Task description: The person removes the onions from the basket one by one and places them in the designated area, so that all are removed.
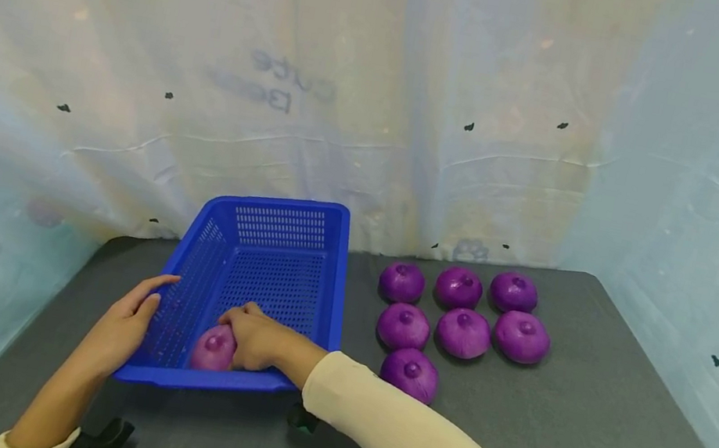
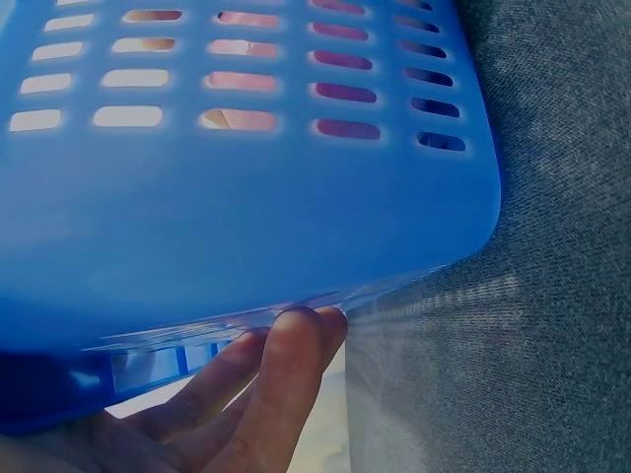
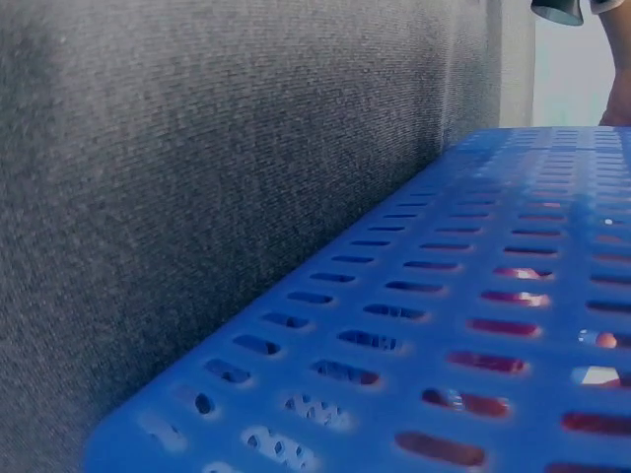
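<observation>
While seven onions [image 1: 454, 319] wait, one onion [image 1: 213, 349] sits in one basket [image 1: 328, 282].

My left hand [image 1: 124, 327] sits at about seven o'clock, forearm bare and running back toward me, a pale cuff showing at the wrist end. Its fingers [image 2: 286, 370] lie straight and together, pointing to one o'clock, the tips pressed flat. My right arm comes in from five o'clock in a cream sleeve, bent at the wrist. My right hand [image 1: 254, 339] is curled, knuckles up, fingers wrapped downward toward nine o'clock.
</observation>
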Demonstrator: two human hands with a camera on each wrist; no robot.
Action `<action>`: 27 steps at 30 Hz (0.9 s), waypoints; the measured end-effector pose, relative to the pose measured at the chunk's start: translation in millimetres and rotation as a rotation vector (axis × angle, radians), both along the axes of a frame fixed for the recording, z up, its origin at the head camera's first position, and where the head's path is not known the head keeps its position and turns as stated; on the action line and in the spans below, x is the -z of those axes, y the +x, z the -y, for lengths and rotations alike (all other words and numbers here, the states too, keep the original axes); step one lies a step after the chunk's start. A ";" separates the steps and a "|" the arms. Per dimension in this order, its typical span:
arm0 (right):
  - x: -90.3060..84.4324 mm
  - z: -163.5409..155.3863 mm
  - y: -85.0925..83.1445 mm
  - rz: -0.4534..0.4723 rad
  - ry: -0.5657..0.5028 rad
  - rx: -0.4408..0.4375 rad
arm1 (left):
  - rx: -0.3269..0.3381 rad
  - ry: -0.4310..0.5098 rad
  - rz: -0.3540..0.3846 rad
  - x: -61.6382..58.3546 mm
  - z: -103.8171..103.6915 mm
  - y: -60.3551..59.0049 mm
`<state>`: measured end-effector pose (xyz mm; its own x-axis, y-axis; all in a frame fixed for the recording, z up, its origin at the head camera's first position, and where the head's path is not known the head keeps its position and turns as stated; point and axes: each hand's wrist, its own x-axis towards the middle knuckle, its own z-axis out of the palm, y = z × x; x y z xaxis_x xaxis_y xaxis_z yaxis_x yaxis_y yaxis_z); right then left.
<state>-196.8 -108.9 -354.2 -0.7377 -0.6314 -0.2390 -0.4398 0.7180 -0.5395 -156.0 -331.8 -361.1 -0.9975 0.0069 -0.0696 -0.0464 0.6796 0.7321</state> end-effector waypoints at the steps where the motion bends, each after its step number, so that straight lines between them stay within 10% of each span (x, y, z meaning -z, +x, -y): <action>1: 0.3 0.2 -0.1 -0.005 -0.005 -0.004 | 0.001 -0.002 0.001 -0.1 -0.2 0.0; 11: -2.4 -1.0 1.4 -0.092 0.026 0.034 | -0.013 -0.004 0.015 0.0 -3.3 -0.8; 27: -25.2 -23.1 5.2 -0.049 -0.319 0.144 | -0.005 0.010 0.021 0.0 1.1 -0.5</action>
<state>-191.6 -85.9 -329.0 -0.8304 -0.5570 -0.0084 -0.3773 0.5734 -0.7272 -156.5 -332.9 -361.1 -0.9959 0.0028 -0.0907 -0.0653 0.6718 0.7378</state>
